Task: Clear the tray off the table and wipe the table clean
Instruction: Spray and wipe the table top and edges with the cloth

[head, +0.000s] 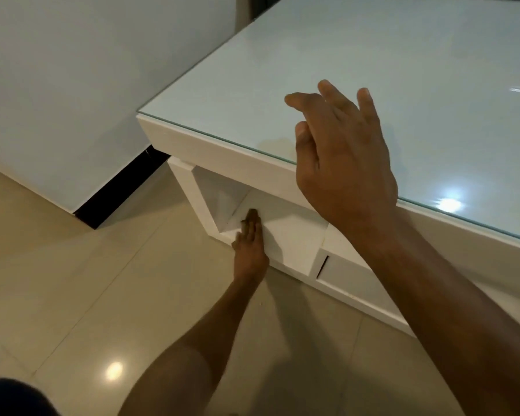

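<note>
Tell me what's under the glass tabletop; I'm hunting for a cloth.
Under the tabletop is an open white shelf, where the left hand reaches in. No cloth shows; the right hand hides part.

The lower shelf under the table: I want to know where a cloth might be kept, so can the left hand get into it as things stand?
Probably yes. The left hand already lies with straight fingers on the lower shelf of the table, and the opening looks unobstructed. No cloth shows there.

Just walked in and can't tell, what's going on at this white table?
A person is crouched by a white glass-topped table. The left hand reaches down into the open shelf under the top, fingers straight. The right hand hovers open over the near edge. No tray or cloth is in view.
</note>
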